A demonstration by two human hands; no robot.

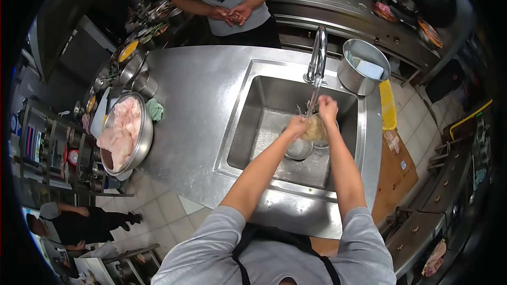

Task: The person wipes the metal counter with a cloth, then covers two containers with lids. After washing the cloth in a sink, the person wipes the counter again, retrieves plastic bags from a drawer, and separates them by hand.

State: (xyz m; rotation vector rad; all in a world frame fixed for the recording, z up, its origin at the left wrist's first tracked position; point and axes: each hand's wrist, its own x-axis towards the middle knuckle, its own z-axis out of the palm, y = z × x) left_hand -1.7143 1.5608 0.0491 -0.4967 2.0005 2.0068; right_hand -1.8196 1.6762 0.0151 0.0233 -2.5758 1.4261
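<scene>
Both my hands are over the steel sink [245, 126], near the water running from the curved chrome faucet [318, 55]. My left hand [297, 125] has its fingers closed at the edge of a pale yellowish, rounded mass [315, 128], whose kind I cannot make out. My right hand [327, 106] is curled just right of the stream, slightly blurred, above that mass. What either hand holds is hidden. A round metal bowl [299, 149] sits in the sink below my left hand, and another round vessel partly shows under the yellowish mass.
A metal pot [363, 68] holding a light-blue item stands right of the faucet. On the counter's left edge, a large steel bowl [142, 148] holds pale pink raw meat [122, 132], beside a green cloth [155, 110]. A person [227, 5] stands across the counter; another [79, 224] is at lower left.
</scene>
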